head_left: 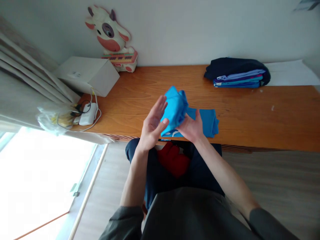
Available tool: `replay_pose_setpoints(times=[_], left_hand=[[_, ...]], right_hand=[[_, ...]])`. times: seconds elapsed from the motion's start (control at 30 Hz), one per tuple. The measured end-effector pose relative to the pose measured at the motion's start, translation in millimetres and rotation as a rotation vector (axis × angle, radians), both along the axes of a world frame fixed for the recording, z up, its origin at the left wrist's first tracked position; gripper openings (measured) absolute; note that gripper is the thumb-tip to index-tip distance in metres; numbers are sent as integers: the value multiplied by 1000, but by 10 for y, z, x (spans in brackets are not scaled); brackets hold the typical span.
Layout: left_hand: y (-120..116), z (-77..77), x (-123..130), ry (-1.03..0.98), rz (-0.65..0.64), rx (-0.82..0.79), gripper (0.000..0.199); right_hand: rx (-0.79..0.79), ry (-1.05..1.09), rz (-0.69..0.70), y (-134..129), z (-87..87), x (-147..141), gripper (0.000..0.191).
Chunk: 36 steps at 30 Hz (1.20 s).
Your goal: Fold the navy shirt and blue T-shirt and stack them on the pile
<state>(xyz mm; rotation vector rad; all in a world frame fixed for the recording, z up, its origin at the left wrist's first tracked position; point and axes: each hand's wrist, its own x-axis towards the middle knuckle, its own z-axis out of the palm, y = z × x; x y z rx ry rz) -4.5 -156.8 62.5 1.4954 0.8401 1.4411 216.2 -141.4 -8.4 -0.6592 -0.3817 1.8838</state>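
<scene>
Bunching between two hands: blue cloth [176, 105] over the desk's front half

Crumpled into a raised bundle, the cloth sits between the left hand [153, 128] and the right hand [192, 127], near the middle of the desk's [150, 78] front edge. The left hand is unclenched along the bundle's left side, fingers extended and thumb spread to its lower left; whether it bears any weight cannot be told. The right hand is at the lower right, its thumb standing up, its fingers partly hidden by the bundle, so its grip cannot be told.

Under and right of the bundle, flat blue fabric [208, 122] lies by the front edge; whether both are one garment is unclear. A stack of folded clothes [240, 71] rests near the back edge, right of centre, beside a white sheet [287, 73]. A cow-shaped toy keyboard [120, 60] and a white box [86, 75] stand toward the back left corner.
</scene>
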Motion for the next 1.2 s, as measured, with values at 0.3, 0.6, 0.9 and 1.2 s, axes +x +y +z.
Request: replay_pose_setpoints(times=[0.3, 0.6, 0.9, 1.2], left_hand=[[-952, -431, 485, 246, -153, -134, 49], [-866, -844, 776, 720, -134, -54, 48], [-859, -880, 739, 785, -46, -113, 42], [-864, -862, 771, 911, -96, -134, 42]], right_hand=[[-79, -111, -149, -34, -15, 677, 72], [90, -26, -188, -19, 436, 689, 66], [44, -336, -153, -105, 83, 1068, 50], [200, -1087, -311, -9, -490, 1454, 106]])
